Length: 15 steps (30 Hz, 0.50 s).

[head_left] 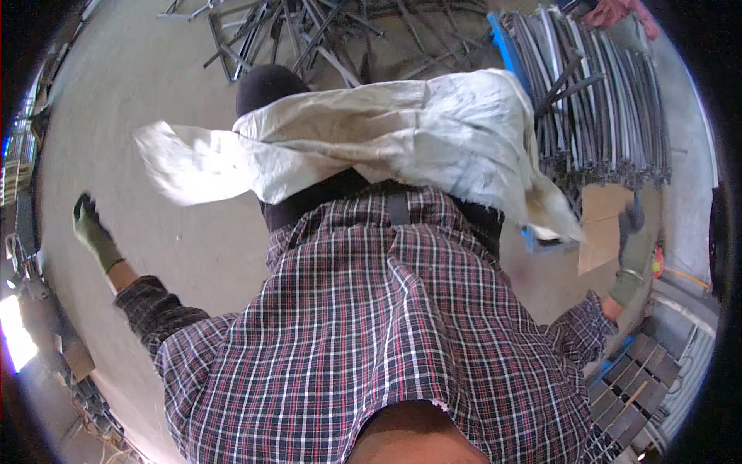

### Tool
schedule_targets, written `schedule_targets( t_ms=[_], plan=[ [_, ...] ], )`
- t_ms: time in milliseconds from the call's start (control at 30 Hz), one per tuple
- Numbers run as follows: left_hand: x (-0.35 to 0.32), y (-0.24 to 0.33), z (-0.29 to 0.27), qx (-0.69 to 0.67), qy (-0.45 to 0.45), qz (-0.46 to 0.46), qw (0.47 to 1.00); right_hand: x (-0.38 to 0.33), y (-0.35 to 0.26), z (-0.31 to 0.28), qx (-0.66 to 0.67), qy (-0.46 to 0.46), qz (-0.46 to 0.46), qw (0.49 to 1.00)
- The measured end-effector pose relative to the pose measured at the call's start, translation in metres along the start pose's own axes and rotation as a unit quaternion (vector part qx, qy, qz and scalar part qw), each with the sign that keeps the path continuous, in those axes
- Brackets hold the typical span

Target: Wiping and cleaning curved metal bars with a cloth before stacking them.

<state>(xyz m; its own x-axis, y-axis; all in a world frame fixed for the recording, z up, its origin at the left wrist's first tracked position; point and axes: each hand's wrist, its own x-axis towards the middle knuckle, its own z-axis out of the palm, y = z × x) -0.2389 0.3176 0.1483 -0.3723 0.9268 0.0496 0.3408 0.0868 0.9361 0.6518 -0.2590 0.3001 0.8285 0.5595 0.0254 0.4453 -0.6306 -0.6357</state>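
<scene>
My left hand [89,223], in a green work glove with dark fingers, hangs out to the left over the grey floor, open and holding nothing. Out to the right is my right hand [631,236] in a matching glove. Its fingers look stretched out, beside a piece of brown cardboard [601,232]; whether they touch it I cannot make out. A creased white cloth [348,131] lies across the front of my thighs below a plaid shirt, its left end blurred and flaring outward.
At the far right, many long dark metal bars [595,108] lie stacked side by side on a blue frame [508,52]. Loose dark metal pieces [309,31] are heaped on the floor ahead. A slatted rack [634,387] stands at the lower right. More items line the left edge.
</scene>
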Motion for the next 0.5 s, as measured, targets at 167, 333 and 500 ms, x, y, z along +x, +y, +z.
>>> schedule_targets(
  t_ms=[167,333,500],
  plan=[
    [-0.233,0.164,0.202,0.194,-0.289,0.401,0.848,-0.043,-0.109,0.189,-0.132,-0.25,-0.356,0.891],
    [-0.392,0.177,0.292,0.174,-0.499,0.568,0.631,-0.057,-0.108,0.274,-0.177,-0.251,-0.453,0.837],
    [-0.395,0.152,0.317,0.195,-0.484,0.57,0.635,-0.05,-0.118,0.258,-0.13,-0.223,-0.456,0.852]
  ],
)
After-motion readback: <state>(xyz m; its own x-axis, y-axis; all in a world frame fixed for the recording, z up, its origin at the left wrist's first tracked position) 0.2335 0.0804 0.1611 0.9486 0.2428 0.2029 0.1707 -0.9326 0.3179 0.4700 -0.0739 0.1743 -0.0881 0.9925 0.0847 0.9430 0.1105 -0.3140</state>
